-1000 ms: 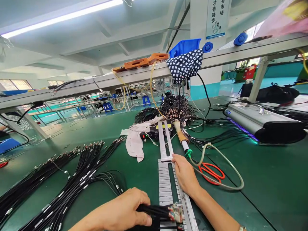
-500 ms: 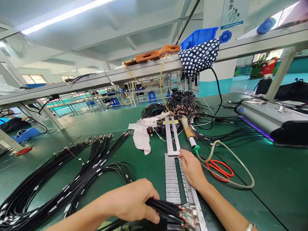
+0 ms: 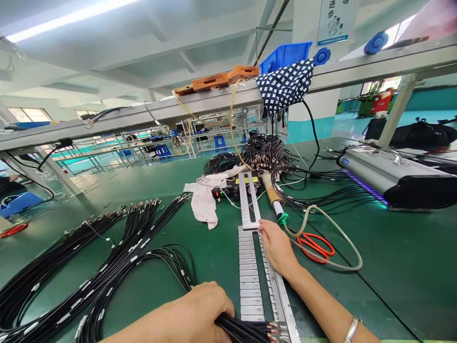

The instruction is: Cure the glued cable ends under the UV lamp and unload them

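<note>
Left hand [image 3: 194, 312] clenched round cables [image 3: 246, 329], right hand [image 3: 276, 247] flat on jig [image 3: 250, 281], pillar sign [image 3: 332, 21] partly readable: "步".

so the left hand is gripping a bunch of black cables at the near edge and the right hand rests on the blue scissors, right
Not quite. The head view shows the left hand gripping the black cables, but the right hand rests on the metal jig rail; the scissors are red-orange and lie untouched beside it.

Beside my red scissors [image 3: 316, 248] I see a soldering iron [image 3: 272, 197], with a white cloth [image 3: 204, 206] further left
</note>
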Available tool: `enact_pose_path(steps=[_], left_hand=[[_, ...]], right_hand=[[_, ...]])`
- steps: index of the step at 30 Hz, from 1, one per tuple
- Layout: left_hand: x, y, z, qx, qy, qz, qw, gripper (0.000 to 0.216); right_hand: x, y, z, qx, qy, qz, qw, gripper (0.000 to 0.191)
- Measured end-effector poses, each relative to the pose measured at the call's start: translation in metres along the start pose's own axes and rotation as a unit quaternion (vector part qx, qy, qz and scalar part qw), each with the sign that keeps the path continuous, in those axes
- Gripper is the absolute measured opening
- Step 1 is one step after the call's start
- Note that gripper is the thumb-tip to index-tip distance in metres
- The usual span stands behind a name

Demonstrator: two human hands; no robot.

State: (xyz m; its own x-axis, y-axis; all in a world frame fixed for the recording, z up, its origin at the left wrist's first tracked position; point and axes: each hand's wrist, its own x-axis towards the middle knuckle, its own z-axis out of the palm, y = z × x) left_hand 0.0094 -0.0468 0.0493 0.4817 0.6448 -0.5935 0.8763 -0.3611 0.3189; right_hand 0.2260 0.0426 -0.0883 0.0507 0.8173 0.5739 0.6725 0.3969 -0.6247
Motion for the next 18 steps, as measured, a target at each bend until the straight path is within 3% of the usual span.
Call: enact_pose_path(steps=[5,11,14,18], left_hand=[[-0.007,-0.007,-0.001,-0.034,0.041,-0.010,0.999,0.011],[-0.003,0.004,0.022,0.006,0.014,-0.005,1.000,0.021],[-0.006,0.010,0.023,0.063,0.038,0.034,0.997,0.007],[-0.001,0.012,0.016,0.090,0.037,0.123,0.988,0.015]], right_hand=[[0.000,0.001,0.000,0.006,-0.002,-0.003,1.000,0.012],[-0.001,0.000,-0.001,0.006,-0.005,-0.002,1.000,0.013],[-0.001,-0.002,-0.002,0.003,-0.006,-0.001,1.000,0.014],[-0.001,-0.004,-0.003,0.001,-0.006,-0.001,1.000,0.016]])
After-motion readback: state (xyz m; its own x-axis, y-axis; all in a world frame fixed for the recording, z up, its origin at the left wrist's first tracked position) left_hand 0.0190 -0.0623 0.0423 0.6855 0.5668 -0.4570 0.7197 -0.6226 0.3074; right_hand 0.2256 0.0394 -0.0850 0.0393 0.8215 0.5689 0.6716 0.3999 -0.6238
